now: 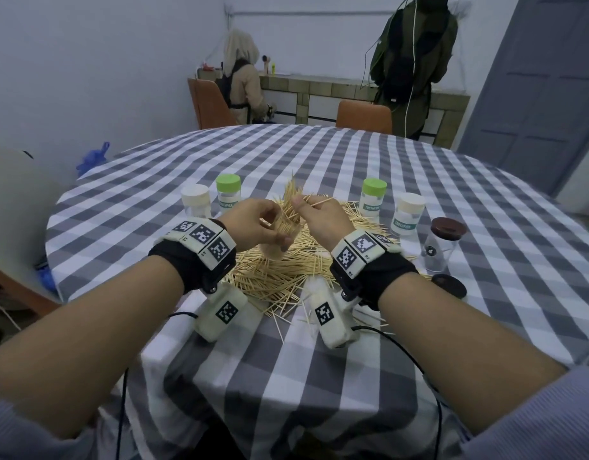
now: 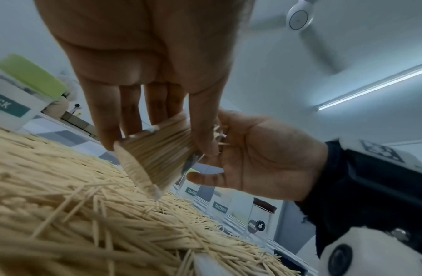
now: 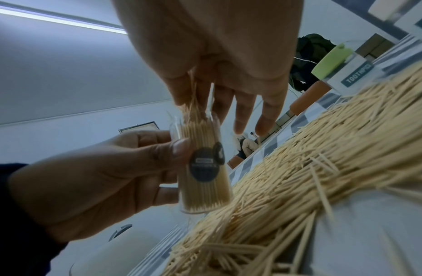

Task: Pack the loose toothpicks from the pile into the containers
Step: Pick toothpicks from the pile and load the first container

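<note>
Clear plastic jar [image 3: 202, 168], packed with upright toothpicks, is gripped by the left hand [image 1: 256, 227] above the pile [image 1: 286, 270]. The right hand [image 1: 323, 220] pinches toothpicks [image 1: 321, 203] at its mouth. Four capped containers [image 1: 407, 214] and a brown-lidded jar [image 1: 444, 247] stand around.

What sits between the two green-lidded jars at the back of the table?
In the head view, between the left green-lidded jar and the right one: the toothpick pile and both hands.
</note>
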